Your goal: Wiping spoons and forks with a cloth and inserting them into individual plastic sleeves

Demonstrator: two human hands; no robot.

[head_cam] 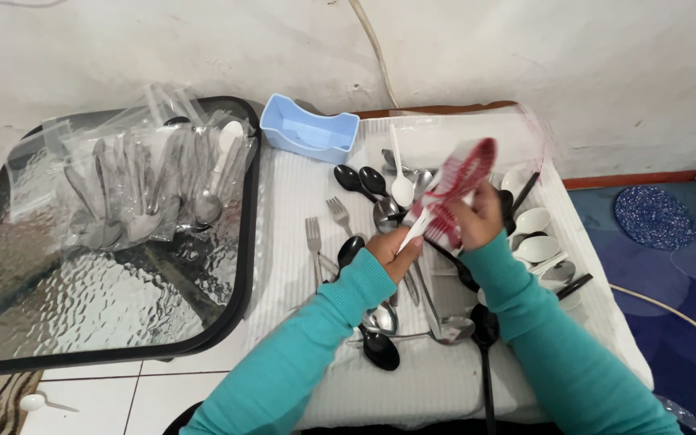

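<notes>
Nearest the camera, two teal sleeves [316, 354] are reaching up over a white ribbed cloth [437, 379] that is covering a table. Black spoons [380, 350] and metal spoons [454, 329] are lying scattered on the cloth just beside the forearms.

Above them, the left hand [392, 254] is pinching closed on the white handle [412, 234] of a plastic utensil, while the right hand [477, 216] is gripping a clear bag with a red patterned edge [461, 181]. The bag is being held in the air between both hands over the middle of the cloth; it is blurred, so its contents cannot be made out.

Left of the hands, two metal forks [314, 242] are lying on the cloth. To the right, white spoons [535, 234] are resting in a loose pile. Farther back, a light blue plastic holder [309, 129] is sitting at the cloth's far edge.

On the left, a dark glass-topped table [82, 306] is bearing a heap of clear bags with cutlery [147, 177]. A white wall [525, 48] is standing behind everything.
</notes>
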